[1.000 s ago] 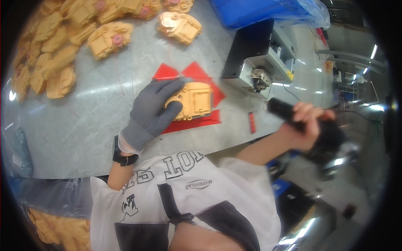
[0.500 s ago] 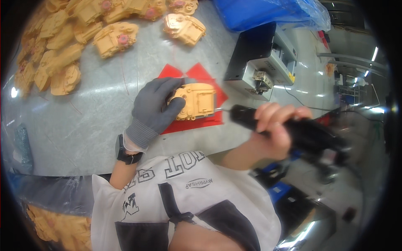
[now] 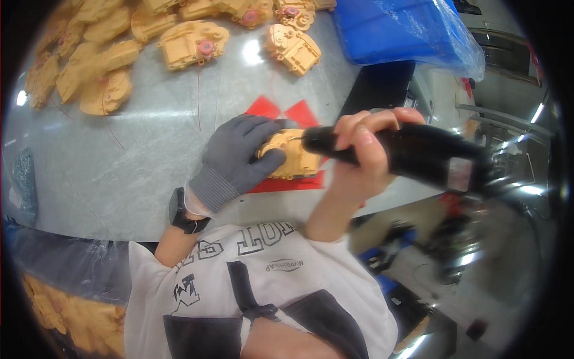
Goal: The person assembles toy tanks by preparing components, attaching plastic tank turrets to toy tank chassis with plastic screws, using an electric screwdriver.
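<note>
My left hand (image 3: 239, 152), in a grey glove, grips a yellow plastic housing (image 3: 302, 161) by its left side, thumb over its top face. Beneath the housing lie red pieces (image 3: 281, 184) on the metal table. My right hand (image 3: 372, 140), bare, is wrapped round a black electric screwdriver (image 3: 430, 152), blurred by motion. The driver's nose points left over the housing's upper part. I cannot tell whether its bit touches the housing, as the tip is blurred and the tool hides the upper right of the part.
Several yellow housings (image 3: 191, 48) with red parts and thin wires lie at the far left of the table (image 3: 137, 173). A black device (image 3: 382, 87) stands beyond my right hand. Behind it is a blue plastic-covered bin (image 3: 406, 30). More housings (image 3: 84, 323) fill a bag-lined container at lower left.
My right hand has brought the electric screwdriver left and up, from beside the housing to over it. My left hand still grips the housing. The whole view has shifted slightly.
</note>
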The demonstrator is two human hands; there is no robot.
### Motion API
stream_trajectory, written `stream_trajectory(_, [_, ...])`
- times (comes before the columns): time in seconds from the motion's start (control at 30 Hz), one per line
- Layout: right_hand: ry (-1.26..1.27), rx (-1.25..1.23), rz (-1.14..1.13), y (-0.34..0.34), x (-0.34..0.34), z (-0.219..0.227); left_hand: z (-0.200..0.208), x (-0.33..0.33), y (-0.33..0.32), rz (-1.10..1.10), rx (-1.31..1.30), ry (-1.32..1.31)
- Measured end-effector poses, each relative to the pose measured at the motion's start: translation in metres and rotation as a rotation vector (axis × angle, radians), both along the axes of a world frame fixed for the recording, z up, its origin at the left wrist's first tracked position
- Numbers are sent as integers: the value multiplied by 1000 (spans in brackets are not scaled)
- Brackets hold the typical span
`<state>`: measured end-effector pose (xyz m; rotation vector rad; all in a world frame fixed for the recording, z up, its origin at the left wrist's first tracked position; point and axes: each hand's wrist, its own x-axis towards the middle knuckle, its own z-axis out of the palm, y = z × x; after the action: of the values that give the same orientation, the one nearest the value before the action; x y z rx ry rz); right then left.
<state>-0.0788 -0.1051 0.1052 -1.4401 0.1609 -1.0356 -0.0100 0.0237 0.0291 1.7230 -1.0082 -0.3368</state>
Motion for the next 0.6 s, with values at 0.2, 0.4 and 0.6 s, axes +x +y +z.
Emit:
stream_trajectory(0.2, [95, -65, 40, 1, 5, 3, -3, 4, 1, -65, 48, 28])
stream_trajectory(0.4, [22, -16, 127, 0, 10, -6, -6, 11, 4, -89, 35, 26])
stream_trajectory(0.6, [95, -86, 46, 3, 15, -7, -2, 11, 1, -79, 35, 46])
